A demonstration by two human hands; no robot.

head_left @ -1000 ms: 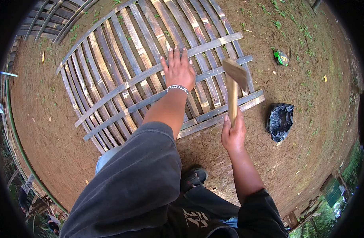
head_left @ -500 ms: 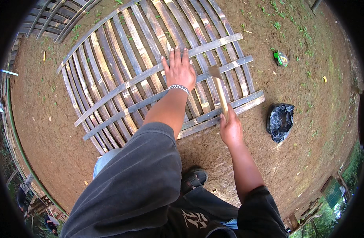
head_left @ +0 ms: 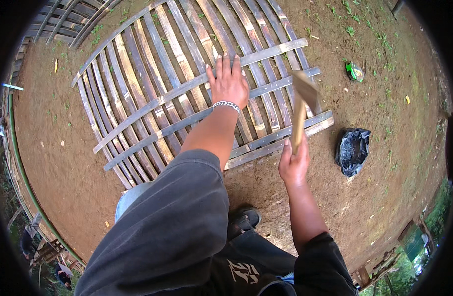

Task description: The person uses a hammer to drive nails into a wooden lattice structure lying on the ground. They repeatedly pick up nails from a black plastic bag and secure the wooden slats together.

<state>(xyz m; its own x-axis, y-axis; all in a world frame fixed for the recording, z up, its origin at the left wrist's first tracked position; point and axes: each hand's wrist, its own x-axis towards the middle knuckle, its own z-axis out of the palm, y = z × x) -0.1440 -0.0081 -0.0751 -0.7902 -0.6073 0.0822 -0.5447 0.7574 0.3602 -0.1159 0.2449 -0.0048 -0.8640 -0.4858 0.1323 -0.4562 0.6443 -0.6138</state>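
Two hands busy, head view | left hand flat, fingers spread, pressing down on the bamboo slat panel lying on bare dirt | right hand fisted tight round the hammer handle, head raised over the panel's right edge | black plastic bag nearby on the ground to the right

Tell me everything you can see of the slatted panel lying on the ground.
The slatted panel lies flat on bare brown dirt. It is made of many long, narrow strips that look like split bamboo or weathered wood, grey and tan, laid side by side with gaps between them. Several strips cross them, two pairs near the person's end. The left hand presses palm down on it, fingers spread. The hammer, gripped in the right hand, is raised above its near right corner, apart from it.
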